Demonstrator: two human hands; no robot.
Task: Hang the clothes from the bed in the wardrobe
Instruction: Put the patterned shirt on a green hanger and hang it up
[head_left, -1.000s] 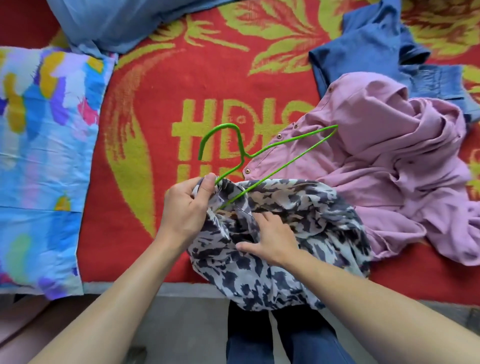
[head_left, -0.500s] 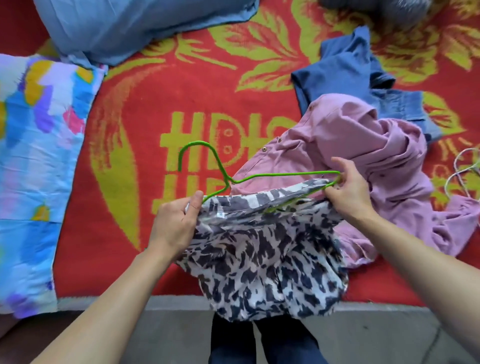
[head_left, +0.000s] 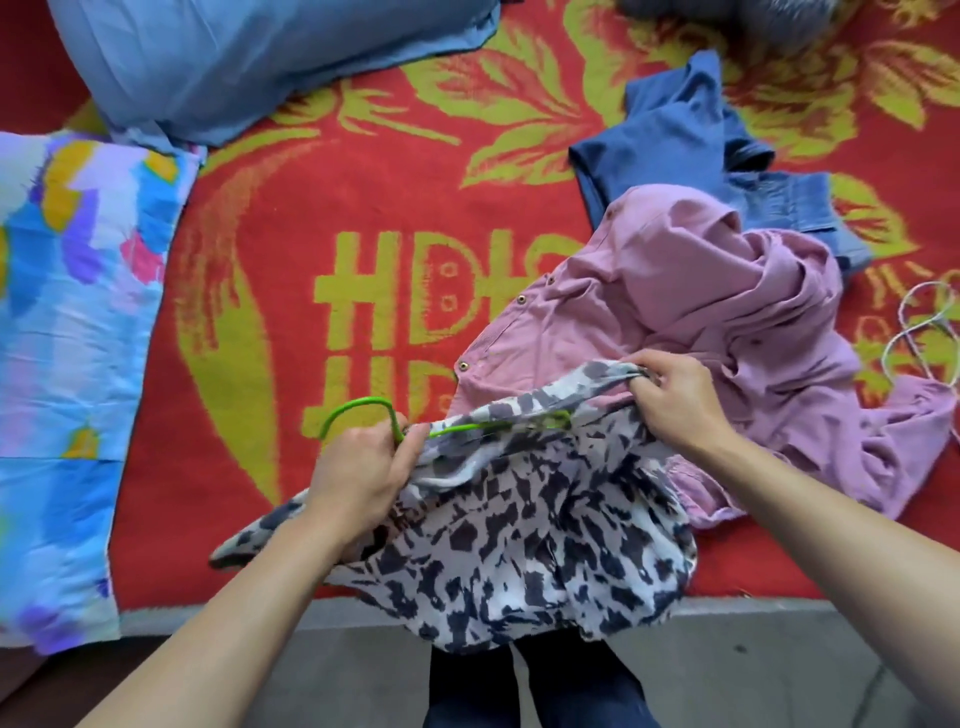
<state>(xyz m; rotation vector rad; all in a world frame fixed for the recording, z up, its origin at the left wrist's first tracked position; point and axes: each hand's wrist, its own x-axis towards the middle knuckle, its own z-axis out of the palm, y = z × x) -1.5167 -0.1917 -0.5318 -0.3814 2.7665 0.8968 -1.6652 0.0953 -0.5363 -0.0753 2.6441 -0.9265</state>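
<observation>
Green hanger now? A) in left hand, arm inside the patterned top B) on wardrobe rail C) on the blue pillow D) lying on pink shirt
A: the left hand grips the green hanger at its neck, and its arm runs under the patterned top.

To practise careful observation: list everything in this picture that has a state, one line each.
green hanger: partly inside the top, hook sticking out.
patterned top: being fitted onto the hanger.
left hand: grips the hanger's neck.
right hand: pinches the top's edge.
pink shirt: crumpled, unhung.
blue garment: crumpled, unhung.
</observation>
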